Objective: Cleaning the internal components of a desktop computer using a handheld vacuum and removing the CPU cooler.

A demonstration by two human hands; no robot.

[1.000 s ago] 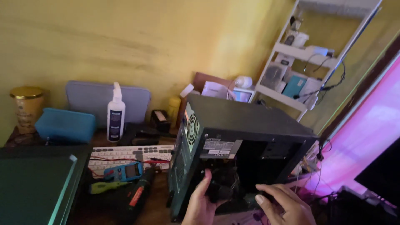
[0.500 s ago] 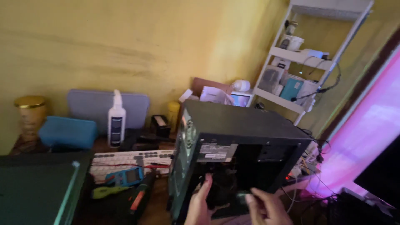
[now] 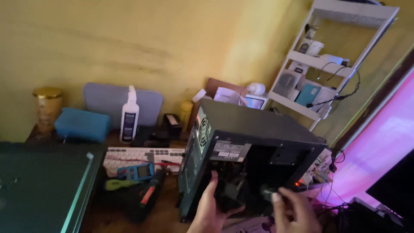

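Computer case (image 3: pixel 254 125), black, side panel off, stands upright near the right end of the bench (image 3: pixel 161 213), open side toward the camera, rear fan grille (image 3: pixel 202 131) facing left.

Head view. Left hand (image 3: pixel 212 209) comes up from the bottom edge and reaches into the lower part of the open case; thumb raised along the front edge of the opening, fingers curled around a dark component (image 3: pixel 230 194) inside. The component's kind cannot be told in the dark interior. Right hand (image 3: pixel 293 211) also at the lower opening, to the right of the left hand; thumb and forefinger pinch a small dark part (image 3: pixel 268 193), the remaining fingers folded. A labelled grey power supply (image 3: pixel 230 151) sits at the top left inside the case.

Left of the case on the bench: white keyboard (image 3: pixel 142 155) with red leads across it, blue multimeter (image 3: pixel 137 171) in front of the keyboard, a yellow-green tool (image 3: pixel 118 184) just beside it, and a black-and-red tool (image 3: pixel 151 192) near the case. A dark green panel (image 3: pixel 41 190) covers the left end. Along the back edge by the yellow wall: white spray bottle (image 3: pixel 129 115), grey sleeve (image 3: pixel 123 101), blue pouch (image 3: pixel 82 125), gold-lidded jar (image 3: pixel 47 108). A white shelf rack (image 3: pixel 327 64) holding boxes and cables stands behind the case to the right.
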